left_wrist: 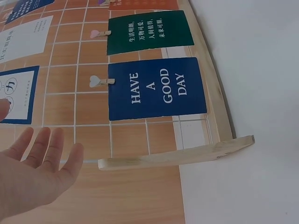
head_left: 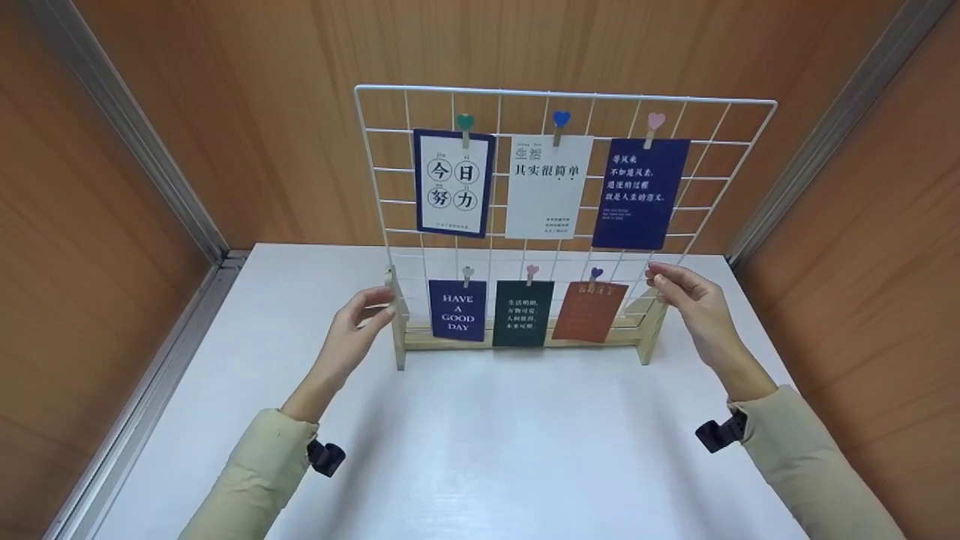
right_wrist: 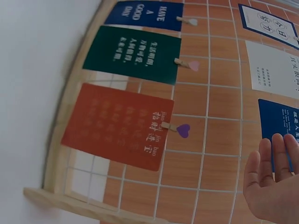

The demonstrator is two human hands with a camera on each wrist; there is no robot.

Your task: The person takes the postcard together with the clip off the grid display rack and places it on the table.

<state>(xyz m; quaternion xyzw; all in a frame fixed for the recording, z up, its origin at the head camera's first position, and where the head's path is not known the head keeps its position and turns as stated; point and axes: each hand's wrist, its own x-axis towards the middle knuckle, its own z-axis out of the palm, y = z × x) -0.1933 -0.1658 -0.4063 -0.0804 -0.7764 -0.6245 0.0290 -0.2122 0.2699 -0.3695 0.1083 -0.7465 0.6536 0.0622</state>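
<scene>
A white wire grid rack stands upright on a wooden base, with cards pegged to it in two rows. My left hand is beside the rack's left wooden leg, its fingertips close to the top of that leg. Relaxed, spread fingers show in the left wrist view, with no object in them. At the opposite side, my right hand has its fingertips near the right leg. The right wrist view shows those fingers extended in front of a blue card.
Heart-topped clothespins, such as a green one, hold the cards. An orange card hangs at lower right, a "HAVE A GOOD DAY" card at lower left. Wood-patterned walls surround the white table on three sides.
</scene>
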